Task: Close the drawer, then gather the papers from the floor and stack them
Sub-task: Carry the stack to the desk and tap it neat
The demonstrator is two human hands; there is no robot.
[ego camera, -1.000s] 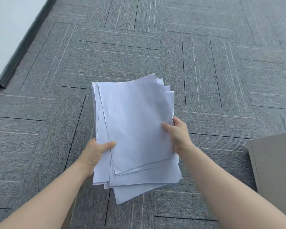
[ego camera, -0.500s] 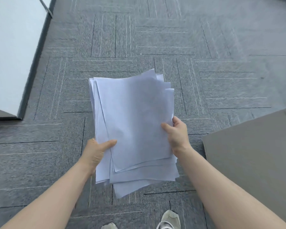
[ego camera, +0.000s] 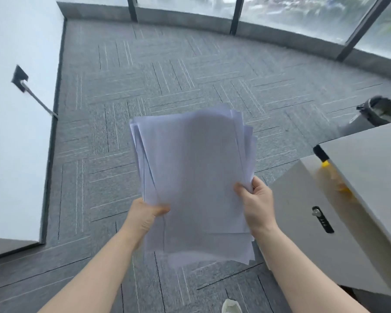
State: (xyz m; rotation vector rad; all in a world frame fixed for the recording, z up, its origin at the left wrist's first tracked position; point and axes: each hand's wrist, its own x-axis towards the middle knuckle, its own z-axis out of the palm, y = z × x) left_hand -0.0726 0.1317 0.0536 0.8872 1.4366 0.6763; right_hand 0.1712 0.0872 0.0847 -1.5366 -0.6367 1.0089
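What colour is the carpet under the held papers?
Grey carpet tiles with thin light and dark line patterns, seen in the head view.

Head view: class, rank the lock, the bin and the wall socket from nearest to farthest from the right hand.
From the right hand:
1. Lock, just right, on the cabinet front.
2. Bin, far right, beyond the cabinet.
3. Wall socket, far left, on the white wall.
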